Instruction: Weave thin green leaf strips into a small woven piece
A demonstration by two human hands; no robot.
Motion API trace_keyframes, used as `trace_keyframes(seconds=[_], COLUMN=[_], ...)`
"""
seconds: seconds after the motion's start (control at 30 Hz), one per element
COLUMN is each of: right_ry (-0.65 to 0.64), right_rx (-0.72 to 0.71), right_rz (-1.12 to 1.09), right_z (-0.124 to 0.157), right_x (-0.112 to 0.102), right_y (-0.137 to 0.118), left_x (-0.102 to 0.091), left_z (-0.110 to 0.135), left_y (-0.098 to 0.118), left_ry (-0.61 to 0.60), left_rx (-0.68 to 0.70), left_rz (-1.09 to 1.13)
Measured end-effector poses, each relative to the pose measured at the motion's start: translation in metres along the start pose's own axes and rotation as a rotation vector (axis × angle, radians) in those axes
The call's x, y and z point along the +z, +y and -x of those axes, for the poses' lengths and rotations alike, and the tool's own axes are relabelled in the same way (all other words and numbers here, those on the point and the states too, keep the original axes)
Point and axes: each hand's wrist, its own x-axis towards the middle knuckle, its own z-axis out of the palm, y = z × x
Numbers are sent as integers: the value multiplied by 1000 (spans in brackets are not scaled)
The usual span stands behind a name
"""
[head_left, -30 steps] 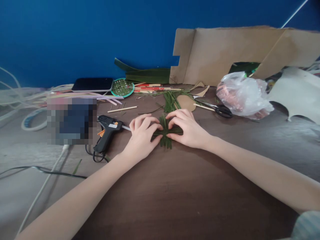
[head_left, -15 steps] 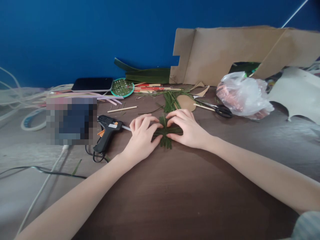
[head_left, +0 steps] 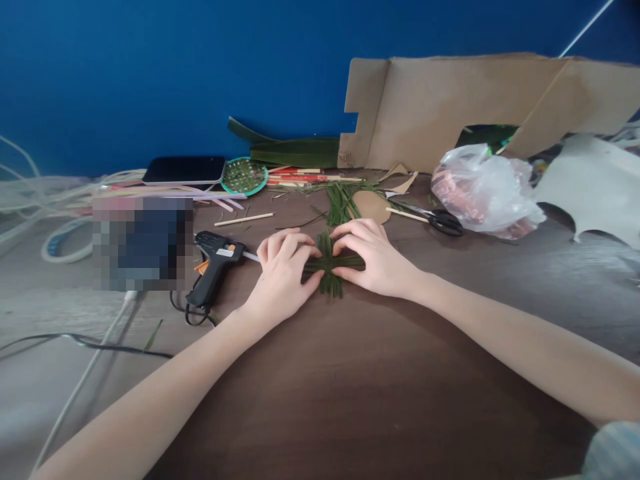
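Note:
Thin green leaf strips (head_left: 327, 262) cross over one another on the brown table, some running left to right and others front to back. My left hand (head_left: 285, 270) is closed on the left side of this woven piece, thumb and fingertips pressing its edge. From the right, my right hand (head_left: 375, 260) pinches the opposite side, its thumb near the front and its fingers farther back. Parts of the strips are hidden under the fingers. Just behind my hands lies a bundle of loose leaf strips (head_left: 340, 203) beside a round brown cardboard piece (head_left: 373, 205).
A black glue gun (head_left: 215, 267) with its cord lies left of my hands. Scissors (head_left: 445, 222) and a plastic bag (head_left: 493, 193) are at the right. Behind stand cardboard (head_left: 420, 113), a phone (head_left: 185, 169), a green-rimmed round dish (head_left: 245, 175) and red-wrapped sticks (head_left: 300, 177).
Both hands stay on the woven strips in almost the same place. The view has shifted very slightly.

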Motion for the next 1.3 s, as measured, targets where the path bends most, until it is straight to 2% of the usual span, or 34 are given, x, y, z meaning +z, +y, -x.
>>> trace_keyframes(seconds=[0.4, 0.73, 0.93, 1.17, 1.3], right_ry=[41, 120, 151, 72, 7], right_rx=[12, 10, 13, -1, -18], right_rz=[-26, -97, -102, -63, -9], right_z=[1, 1, 1, 1, 1], right_x=[1, -2, -3, -2, 0], right_y=[0, 3, 4, 1, 1], left_x=[-4, -5, -6, -7, -9], left_z=[0, 3, 4, 4, 5], left_y=[3, 5, 6, 6, 5], left_ry=[19, -2, -49, -22, -50], left_rx=[27, 247, 259, 214, 242], left_rz=[14, -6, -43, -28, 3])
